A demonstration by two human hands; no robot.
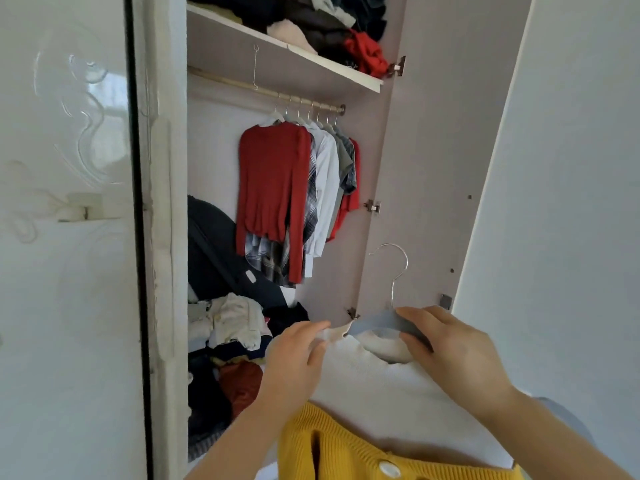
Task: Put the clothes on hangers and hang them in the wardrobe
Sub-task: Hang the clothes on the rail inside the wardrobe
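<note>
Through the head camera I see the wardrobe (166,237) open in the middle of the frame, its shut door filling the left side and the open door (433,133) standing along the right. The rail (239,84) runs from upper left towards centre. Its left stretch is bare except for one thin wire hook (255,69). The hung clothes are bunched at its right end, with a red top (270,181) outermost. Above the rail, the shelf (277,43) is stuffed with folded clothes. Below it, a dark bag (211,251) and a heap of loose clothes (235,327) fill the floor of the compartment.

In the lower centre, my right hand (453,355) grips the right arm of the grey hanger (377,322), fingers over it and thumb beneath, with its metal hook pointing up in front of the open door. My left hand (298,355) pinches the white garment (381,393) at the neckline, just beside the hanger's left tip. The garment hangs from the hanger and spreads down between both wrists. A yellow cardigan (346,452) lies under it at the bottom edge.
</note>
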